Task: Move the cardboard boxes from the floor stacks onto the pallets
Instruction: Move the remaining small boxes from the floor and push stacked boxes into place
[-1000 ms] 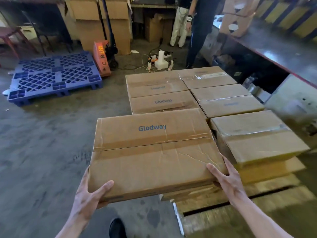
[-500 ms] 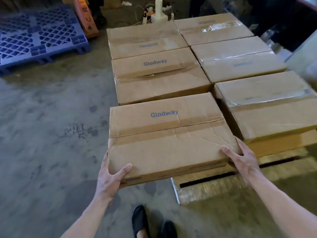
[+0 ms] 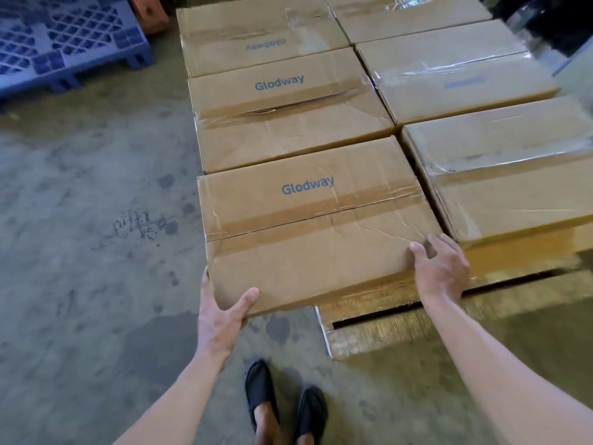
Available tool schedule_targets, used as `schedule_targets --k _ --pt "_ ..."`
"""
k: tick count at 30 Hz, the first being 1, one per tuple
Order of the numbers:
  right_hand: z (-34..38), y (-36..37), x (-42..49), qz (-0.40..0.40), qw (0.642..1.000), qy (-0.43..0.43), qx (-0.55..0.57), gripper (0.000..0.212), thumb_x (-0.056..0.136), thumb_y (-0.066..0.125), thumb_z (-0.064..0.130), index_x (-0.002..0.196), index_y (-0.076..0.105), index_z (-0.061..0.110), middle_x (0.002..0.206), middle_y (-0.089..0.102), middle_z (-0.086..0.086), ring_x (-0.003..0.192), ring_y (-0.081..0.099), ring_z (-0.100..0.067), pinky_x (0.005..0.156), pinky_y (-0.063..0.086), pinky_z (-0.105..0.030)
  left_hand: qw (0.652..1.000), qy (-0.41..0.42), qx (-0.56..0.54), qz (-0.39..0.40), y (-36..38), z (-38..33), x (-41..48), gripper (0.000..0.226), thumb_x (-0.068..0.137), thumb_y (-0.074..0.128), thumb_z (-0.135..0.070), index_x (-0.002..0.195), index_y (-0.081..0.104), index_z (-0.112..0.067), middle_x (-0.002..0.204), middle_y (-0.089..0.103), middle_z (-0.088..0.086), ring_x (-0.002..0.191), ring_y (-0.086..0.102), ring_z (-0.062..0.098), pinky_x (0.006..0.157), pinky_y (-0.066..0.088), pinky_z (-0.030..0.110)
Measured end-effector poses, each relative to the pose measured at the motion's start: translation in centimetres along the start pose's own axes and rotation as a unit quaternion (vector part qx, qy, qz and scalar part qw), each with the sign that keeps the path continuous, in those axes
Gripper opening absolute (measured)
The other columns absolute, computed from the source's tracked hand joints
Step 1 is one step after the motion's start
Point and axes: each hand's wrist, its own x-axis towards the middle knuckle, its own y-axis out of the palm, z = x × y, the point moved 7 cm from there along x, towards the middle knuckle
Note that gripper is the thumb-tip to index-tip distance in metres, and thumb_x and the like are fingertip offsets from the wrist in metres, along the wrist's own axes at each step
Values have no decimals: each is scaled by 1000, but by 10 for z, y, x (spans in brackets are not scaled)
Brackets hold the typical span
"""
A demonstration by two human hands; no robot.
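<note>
Box [image 3: 317, 226] at the near left of the pallet [image 3: 385, 329], sticking out past its front edge, other boxes [image 3: 465, 78] close behind and beside. Left hand [image 3: 221, 313] gripping the near left corner, thumb on top. Right hand [image 3: 441, 271] curled round the near right corner. Blue pallet [image 3: 64, 43] far left. Shoes [image 3: 282, 403] below.

The flat brown cardboard box printed Glodway [image 3: 314, 226] lies level at frame centre. It is taped along its top seam and creased, and its near left corner juts past the film-wrapped wooden pallet [image 3: 401, 322] at lower right. The left hand [image 3: 221, 313] grips that corner; the right hand [image 3: 442, 271] holds the near right one. Five similar boxes [image 3: 288, 114] sit close-packed behind and to its right, the right-hand ones glossy with clear tape. A blue plastic grid pallet [image 3: 64, 43] sits on the floor at upper left.
</note>
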Motion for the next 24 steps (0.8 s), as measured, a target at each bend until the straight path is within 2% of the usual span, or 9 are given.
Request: schedule_targets --k 2,5,7,11,13,15,19,21,24 --pt "3 1 2 -8 998 -25 -54 36 95 69 27 124 69 6 139 61 -10 128 50 -36 108 41 -47 1000 -1 4 5 6 -2 3 113 53 85 -73 144 19 -63 143 47 -10 127 53 23 99 50 55" --pt "7 -3 5 -12 994 -34 -104 33 96 66 29 122 70 9 136 63 -6 121 46 -36 85 40 -35 1000 -8 2 11 15 -4 5 114 54 83 -73 145 15 -61 143 45 -9 128 51 23 101 49 55" --pt "6 -3 8 -1 993 -31 -114 35 96 66 29 125 69 10 136 63 -6 117 47 -35 81 34 -31 1000 -16 4 15 17 -2 6 115 54 82 -74 145 13 -60 143 45 -8 128 50 24 101 49 56" --pt "6 -1 8 21 991 -37 -128 37 98 63 29 129 66 10 139 61 -7 120 46 -35 86 38 -35 998 -46 36 36 14 -3 7 117 56 81 -74 146 8 -60 144 46 -9 127 52 25 105 45 55" --pt "6 1 5 50 988 -38 -144 40 100 58 30 135 62 11 147 54 -6 128 42 -34 98 39 -41 995 -46 79 49 12 -10 5 112 69 79 -65 152 5 -49 147 45 -4 130 49 26 110 40 51" --pt "7 4 1 101 979 -46 -171 46 102 54 33 143 53 11 155 44 -8 137 35 -34 111 31 -41 986 -31 154 50 6 -20 3 109 78 74 -59 158 3 -35 154 40 4 138 42 30 114 36 49" --pt "17 -1 -15 189 960 -26 -204 62 102 51 42 154 35 13 162 30 -8 149 23 -31 121 23 -46 939 103 329 10 -24 -73 1 94 93 59 -53 160 4 -19 165 11 18 152 10 33 121 20 49" --pt "33 -8 -31 188 961 -27 -202 62 102 50 41 154 34 12 162 30 -9 149 23 -31 120 25 -48 896 214 387 39 -29 -112 4 83 97 55 -48 160 12 -14 166 11 16 153 7 31 123 16 45" --pt "69 -19 -61 161 969 -23 -185 61 104 46 41 154 31 10 161 31 -10 149 24 -29 120 26 -45 825 347 436 96 -27 -169 20 75 99 53 -45 158 23 -10 165 19 14 153 14 27 123 14 41"
